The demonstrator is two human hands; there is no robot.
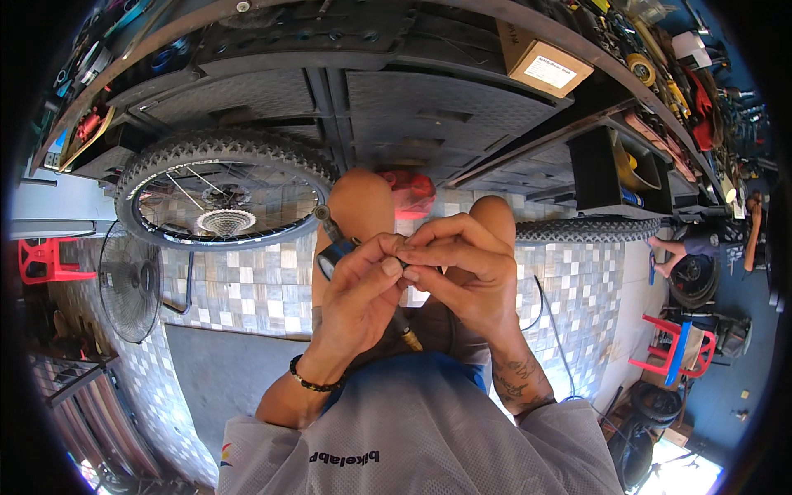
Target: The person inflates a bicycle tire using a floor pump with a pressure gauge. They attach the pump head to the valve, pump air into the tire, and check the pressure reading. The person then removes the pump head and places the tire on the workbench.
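In front of my lap, my left hand (359, 289) and my right hand (470, 268) meet with their fingertips pinched together. Between them is a small dark piece (403, 263), mostly covered by the fingers, so its kind cannot be made out. Beside my left hand, resting along my thigh, is a tyre inflator with a round gauge (332, 259). A brass-coloured fitting (412, 339) on a dark hose end shows below the hands. To the left stands a bicycle wheel (223, 241) with a knobby tyre and a cassette.
Another knobby tyre (582, 230) is beyond my right knee. A red bag-like item (410, 194) sits between the knees, near dark cabinets (437, 115). A black fan (130, 285) and a grey mat (239, 367) are at left. Far right, another person's leg (676, 256) shows near a red stool (656, 346).
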